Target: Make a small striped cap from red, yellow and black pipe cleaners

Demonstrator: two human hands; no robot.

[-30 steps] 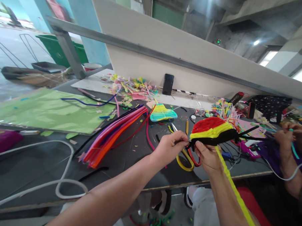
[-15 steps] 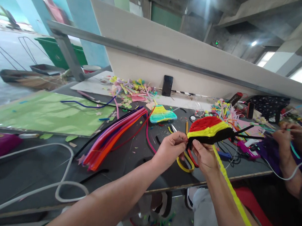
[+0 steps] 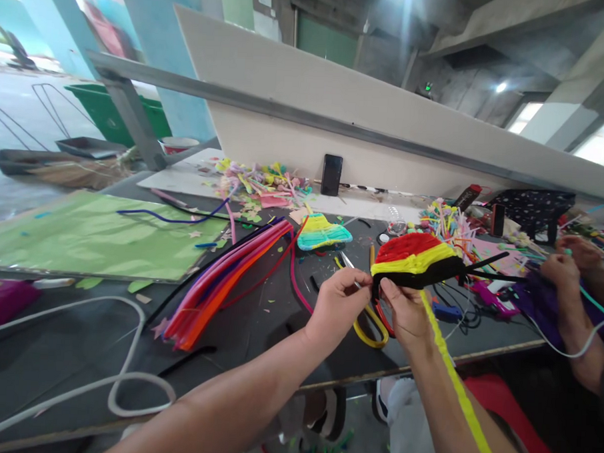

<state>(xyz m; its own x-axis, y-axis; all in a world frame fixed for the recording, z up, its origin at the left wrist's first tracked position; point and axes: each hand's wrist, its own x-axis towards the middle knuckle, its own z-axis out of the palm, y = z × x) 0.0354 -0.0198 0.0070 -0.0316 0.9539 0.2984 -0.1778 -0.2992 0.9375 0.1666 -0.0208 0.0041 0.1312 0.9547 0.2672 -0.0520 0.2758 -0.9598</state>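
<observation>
Above the table's front edge I hold a pipe-cleaner piece (image 3: 415, 258) banded in red, yellow and black. My right hand (image 3: 403, 308) is closed on its lower black edge, thumb on top. At the piece's left end my left hand (image 3: 343, 302) pinches what looks like a black pipe-cleaner end, partly hidden by the fingers. Black ends stick out at the right, and a long yellow pipe cleaner (image 3: 451, 366) hangs down over my right forearm. Scissors with yellow handles (image 3: 372, 331) lie beneath my hands. Behind them rests a yellow and turquoise pipe-cleaner piece (image 3: 324, 235).
A bundle of pink, purple and orange pipe cleaners (image 3: 224, 283) lies left of my hands. Farther back stand a phone (image 3: 331, 175) and a heap of colourful scraps (image 3: 264, 185). A white cable (image 3: 140, 326) loops at left. Another person's hands (image 3: 563, 264) work at right.
Both hands keep their hold on the banded piece, with only slight finger movement at its left end. The view has shifted a little.
</observation>
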